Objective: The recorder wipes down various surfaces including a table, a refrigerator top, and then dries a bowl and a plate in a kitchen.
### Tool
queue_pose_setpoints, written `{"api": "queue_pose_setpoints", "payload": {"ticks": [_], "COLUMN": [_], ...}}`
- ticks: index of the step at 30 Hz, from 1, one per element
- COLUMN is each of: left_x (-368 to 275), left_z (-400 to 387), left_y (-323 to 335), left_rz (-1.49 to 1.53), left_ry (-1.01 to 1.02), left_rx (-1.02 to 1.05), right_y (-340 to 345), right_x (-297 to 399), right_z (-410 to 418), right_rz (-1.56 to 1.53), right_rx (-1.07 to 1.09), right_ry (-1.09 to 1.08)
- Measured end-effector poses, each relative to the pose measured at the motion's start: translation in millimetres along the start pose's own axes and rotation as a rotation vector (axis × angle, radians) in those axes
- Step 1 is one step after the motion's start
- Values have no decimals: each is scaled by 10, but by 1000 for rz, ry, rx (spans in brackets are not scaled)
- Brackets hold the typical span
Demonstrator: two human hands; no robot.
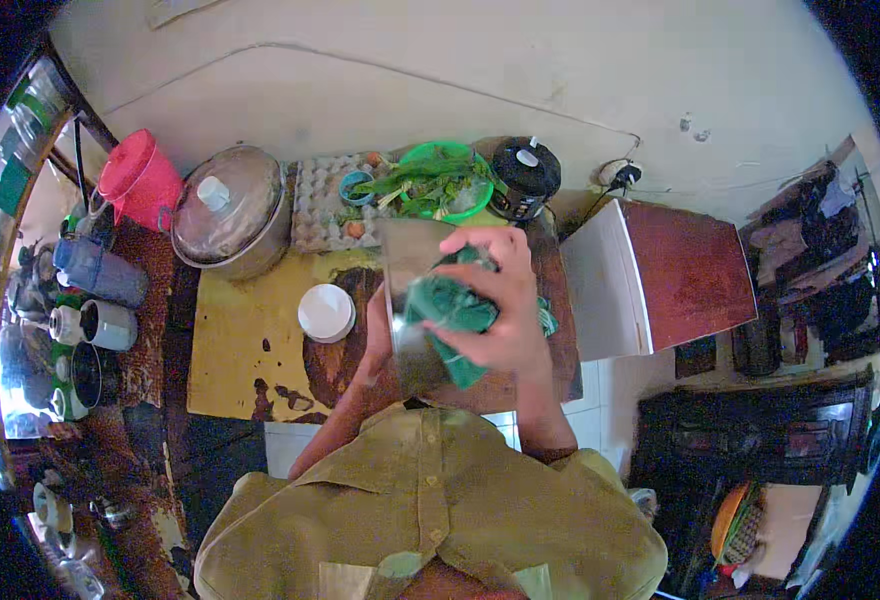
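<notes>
My left hand (379, 334) grips the left side of a shiny greyish vessel (410, 244), held up over the table. Its exact kind is hard to tell, as hand and cloth cover much of it. A green cloth (455, 304) is bunched in my right hand (503, 300) and lies against the vessel's face. Motion blurs the fingers and part of the cloth. Left of my hands, a small round white dish (326, 312) rests on the worn yellow tabletop (241, 330). A bit of green-and-white striped material (546, 316) shows beyond my right hand.
Along the wall stand a red bucket (147, 180), a large lidded pot (230, 206), an egg tray (320, 199), a green basin with leafy vegetables (443, 180) and a black rice cooker (526, 176). A white-and-red cabinet (687, 277) adjoins on the right; mugs (109, 325) sit left.
</notes>
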State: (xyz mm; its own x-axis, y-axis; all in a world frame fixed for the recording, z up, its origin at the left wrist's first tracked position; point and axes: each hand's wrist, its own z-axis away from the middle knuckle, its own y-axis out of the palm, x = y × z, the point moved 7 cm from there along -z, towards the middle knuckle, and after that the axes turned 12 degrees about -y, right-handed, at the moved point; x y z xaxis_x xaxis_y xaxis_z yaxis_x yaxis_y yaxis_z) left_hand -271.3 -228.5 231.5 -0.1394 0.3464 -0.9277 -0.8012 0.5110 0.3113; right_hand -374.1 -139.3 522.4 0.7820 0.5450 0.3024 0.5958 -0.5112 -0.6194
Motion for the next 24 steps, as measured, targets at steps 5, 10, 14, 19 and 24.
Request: {"api": "queue_pose_setpoints", "payload": {"ticks": [5, 10, 14, 19, 24], "left_x": [402, 191, -92, 754, 738], "left_z": [-198, 134, 418, 461, 853], "left_y": [-122, -1, 127, -201, -219], "left_rz": [246, -306, -530, -485, -376], "left_ry": [-144, -127, -301, -536, -590], "left_rx": [-44, 36, 186, 340, 306], "right_y": [128, 435, 713, 1182, 1568], "right_x": [-463, -1373, -1911, -2195, -2440], "right_z": [186, 809, 1285, 2510, 3791], "right_rz": [-469, -591, -804, -1038, -1086], "right_rx": [-17, 125, 128, 55, -108], "right_ry": [56, 479, 763, 1438, 1310]}}
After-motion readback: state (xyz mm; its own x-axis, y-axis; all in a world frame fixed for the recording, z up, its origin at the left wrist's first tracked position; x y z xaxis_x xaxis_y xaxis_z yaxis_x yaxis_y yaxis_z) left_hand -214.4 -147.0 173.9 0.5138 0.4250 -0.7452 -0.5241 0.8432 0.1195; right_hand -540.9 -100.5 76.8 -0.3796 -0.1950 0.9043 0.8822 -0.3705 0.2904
